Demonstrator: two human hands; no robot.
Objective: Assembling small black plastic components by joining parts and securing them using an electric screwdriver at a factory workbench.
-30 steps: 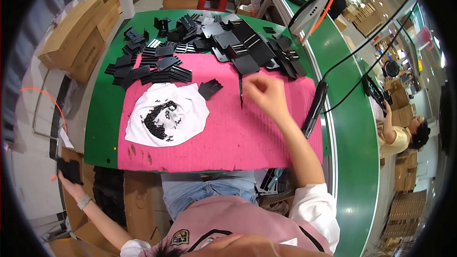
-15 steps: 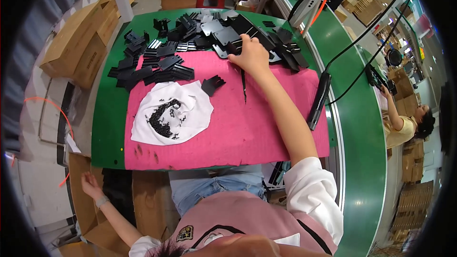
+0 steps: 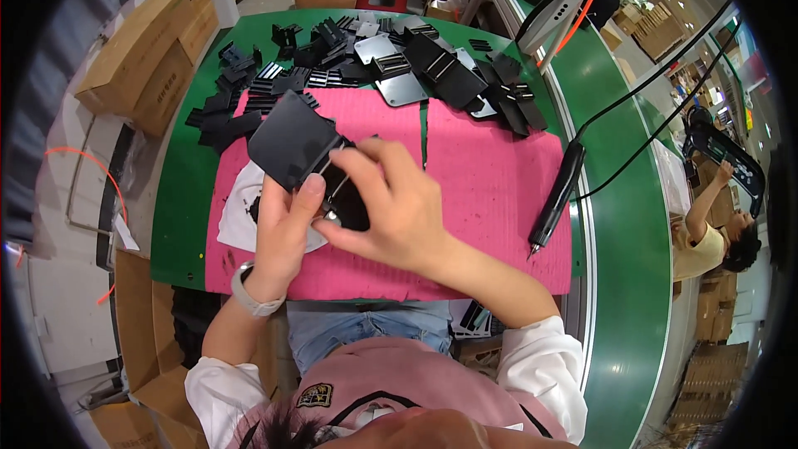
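Observation:
Over the left part of the pink mat (image 3: 490, 199), both hands hold a black plate-shaped bracket (image 3: 293, 140) with a flat, round-cornered face and a ridged edge. My left hand (image 3: 285, 229) closes round its lower side, thumb up against it. My right hand (image 3: 391, 204) pinches the ridged side, where a second dark part seems to sit; the fingers partly hide it. Beneath my hands lies a white cloth (image 3: 236, 214) with small black screws (image 3: 254, 208), mostly covered now. Farther off is a heap of black brackets and plates (image 3: 445, 71).
A black electric screwdriver (image 3: 559, 195) hangs on its cable over the mat's right side, tip down. The green table (image 3: 179, 237) borders a green conveyor (image 3: 636, 283) on the right, where a co-worker (image 3: 706, 233) handles a black frame (image 3: 731, 158). Cardboard boxes (image 3: 137, 75) stand left.
My right hand has come back from the heap to the middle with a black bracket. My left hand has risen from beside the lower-left box and joined it. The screwdriver has shifted slightly.

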